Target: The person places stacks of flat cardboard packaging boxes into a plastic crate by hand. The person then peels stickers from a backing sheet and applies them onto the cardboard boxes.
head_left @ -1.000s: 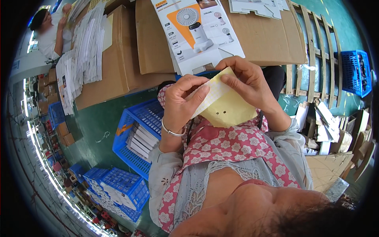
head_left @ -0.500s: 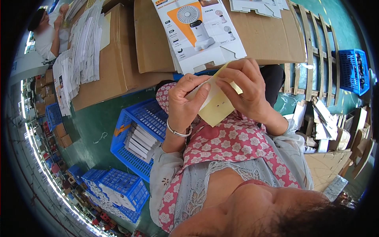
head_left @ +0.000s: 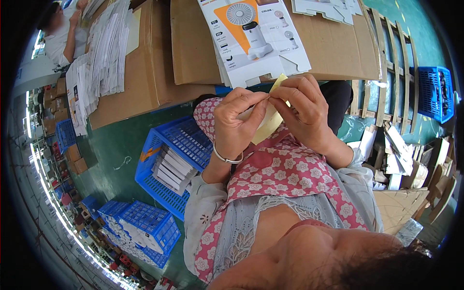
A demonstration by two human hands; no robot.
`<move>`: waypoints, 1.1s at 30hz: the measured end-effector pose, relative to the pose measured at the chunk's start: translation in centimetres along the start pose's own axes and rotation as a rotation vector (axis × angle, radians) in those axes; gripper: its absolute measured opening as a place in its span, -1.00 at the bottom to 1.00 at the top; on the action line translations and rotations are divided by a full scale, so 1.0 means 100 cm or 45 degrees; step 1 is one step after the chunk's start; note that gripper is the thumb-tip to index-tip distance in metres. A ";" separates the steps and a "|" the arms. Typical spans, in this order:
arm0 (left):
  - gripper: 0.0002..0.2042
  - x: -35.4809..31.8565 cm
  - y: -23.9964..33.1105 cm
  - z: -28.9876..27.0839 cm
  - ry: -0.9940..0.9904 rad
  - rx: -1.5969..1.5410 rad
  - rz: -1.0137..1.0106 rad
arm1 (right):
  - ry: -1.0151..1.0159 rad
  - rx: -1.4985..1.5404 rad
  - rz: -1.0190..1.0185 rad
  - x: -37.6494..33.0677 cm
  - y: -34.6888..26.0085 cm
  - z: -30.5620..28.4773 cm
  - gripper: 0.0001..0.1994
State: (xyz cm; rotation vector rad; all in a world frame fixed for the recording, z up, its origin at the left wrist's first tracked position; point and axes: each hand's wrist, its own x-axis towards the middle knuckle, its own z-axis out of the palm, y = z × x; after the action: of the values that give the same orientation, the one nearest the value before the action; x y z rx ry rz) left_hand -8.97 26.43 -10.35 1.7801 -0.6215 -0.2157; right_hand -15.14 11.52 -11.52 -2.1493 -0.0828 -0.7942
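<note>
Both my hands pinch a pale yellow sheet (head_left: 267,124) above my lap. My left hand (head_left: 238,123), with a thin bracelet on the wrist, grips its left side with thumb and forefinger. My right hand (head_left: 303,112) holds the upper edge, fingertips touching those of the left hand. The sheet is turned edge-on and mostly hidden between the fingers. Just beyond my hands lies a flat printed carton blank (head_left: 255,38) picturing a small white fan, resting on a cardboard-covered table (head_left: 328,48).
A blue crate (head_left: 159,164) with stacked white boxes stands at my left knee; more blue crates (head_left: 140,227) lie lower left. A stack of printed sheets (head_left: 99,67) lies on cardboard far left, near another person (head_left: 63,34). Wooden pallet (head_left: 386,67) and a blue basket (head_left: 435,92) at right.
The yellow sheet has been turned from flat and face-on to edge-on. Both hands have risen slightly and closed together at its top edge.
</note>
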 end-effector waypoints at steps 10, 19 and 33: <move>-0.87 0.004 0.000 0.000 -0.053 0.003 -0.064 | -0.087 0.224 0.265 0.009 -0.003 -0.017 -0.83; -0.81 0.002 0.014 0.004 -0.246 0.257 0.210 | -0.318 0.554 0.825 0.042 0.051 -0.053 -0.85; -0.92 0.003 -0.003 0.004 -0.279 0.571 0.322 | -0.517 0.139 0.253 0.063 0.082 -0.047 -0.95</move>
State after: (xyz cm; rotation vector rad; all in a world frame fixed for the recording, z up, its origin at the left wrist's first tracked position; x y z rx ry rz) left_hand -8.81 26.02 -10.70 2.0961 -1.1129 -0.1013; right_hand -9.97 1.42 -11.38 -2.1449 -0.1170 -0.2275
